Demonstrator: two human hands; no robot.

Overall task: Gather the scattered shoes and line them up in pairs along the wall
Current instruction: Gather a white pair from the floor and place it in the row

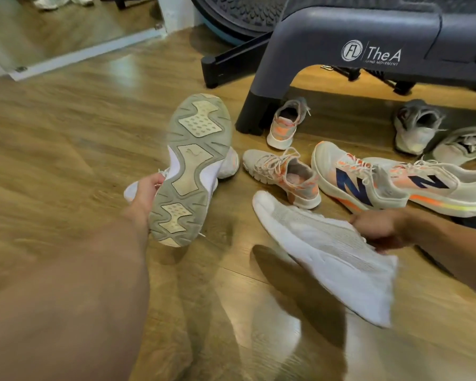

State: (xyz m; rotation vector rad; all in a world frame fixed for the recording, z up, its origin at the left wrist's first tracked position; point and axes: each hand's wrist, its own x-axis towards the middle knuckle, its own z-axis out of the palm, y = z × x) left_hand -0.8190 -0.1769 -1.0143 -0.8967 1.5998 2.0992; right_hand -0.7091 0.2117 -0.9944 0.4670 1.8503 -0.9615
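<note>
My left hand (pixel 144 192) grips a white chunky sneaker (pixel 193 166) by its side, lifted with its grey sole turned up toward me. My right hand (pixel 379 228) holds a second white sneaker (pixel 322 248) by its upper, tilted and blurred above the floor. Beyond them on the wood floor lie a grey-and-orange pair: one shoe (pixel 286 174) near the middle, the other (pixel 285 123) by the machine's foot. Two cream shoes with a navy N (pixel 352 180) (pixel 434 185) lie side by side at right. Two grey shoes (pixel 415 126) (pixel 465 144) rest at far right.
A dark grey exercise machine (pixel 341 50) stands over the back right, its foot (pixel 254 116) on the floor beside the shoes. A mirror with a white lower frame (pixel 88 50) lines the wall at upper left. Open wood floor (pixel 66 119) spreads to the left.
</note>
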